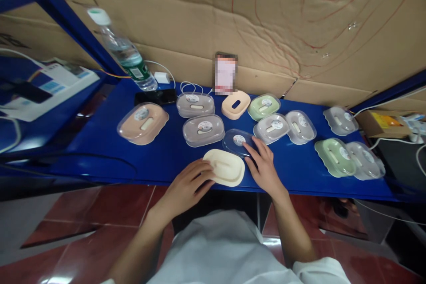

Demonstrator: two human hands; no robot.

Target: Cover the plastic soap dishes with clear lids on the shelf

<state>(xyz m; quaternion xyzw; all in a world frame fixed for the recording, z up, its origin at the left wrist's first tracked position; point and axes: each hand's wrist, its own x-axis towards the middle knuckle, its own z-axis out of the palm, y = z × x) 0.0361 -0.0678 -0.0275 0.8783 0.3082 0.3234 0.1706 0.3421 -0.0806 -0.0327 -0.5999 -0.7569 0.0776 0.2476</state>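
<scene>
A cream oval tray (228, 167) lies near the front edge of the blue table. My left hand (193, 182) is closed on its left end, fingers on top and thumb at the lower rim. Just behind the tray is a clear oval lid (234, 141) with a round sticker. My right hand (264, 166) touches the lid's right side with spread fingers. Behind the lid stand a lidded grey box (203, 131), a peach piece with an oval hole (235, 105) and a lidded green box (264, 107).
A lidded peach box (143, 124) stands left, near a water bottle (131, 60) and a dark phone (155, 96). More lidded boxes (336, 157) stand right. Cardboard (186, 13) rises behind the table (100, 151); cables lie at both sides.
</scene>
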